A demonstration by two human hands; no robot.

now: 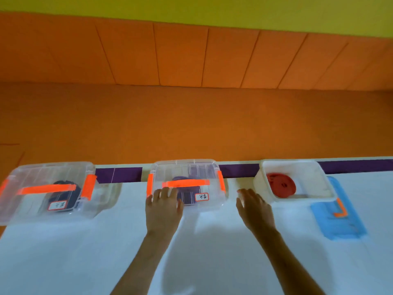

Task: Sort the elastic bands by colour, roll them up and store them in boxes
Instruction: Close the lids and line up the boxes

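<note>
Head view: three boxes stand in a row along the far edge of a white table (212, 262). The middle box (187, 184), lidded with orange clips, holds a purple roll (187, 188). The left hand (163, 209) lies on its near left corner, fingers spread and gripping nothing. The right hand (255, 209) hovers just right of that box, fingers apart and empty. Further right, an open box (297, 182) holds a red roll (281, 185), with a blue lid (340, 220) beside it. Well left of the middle box, a closed box (49, 190) holds a dark roll (66, 192).
</note>
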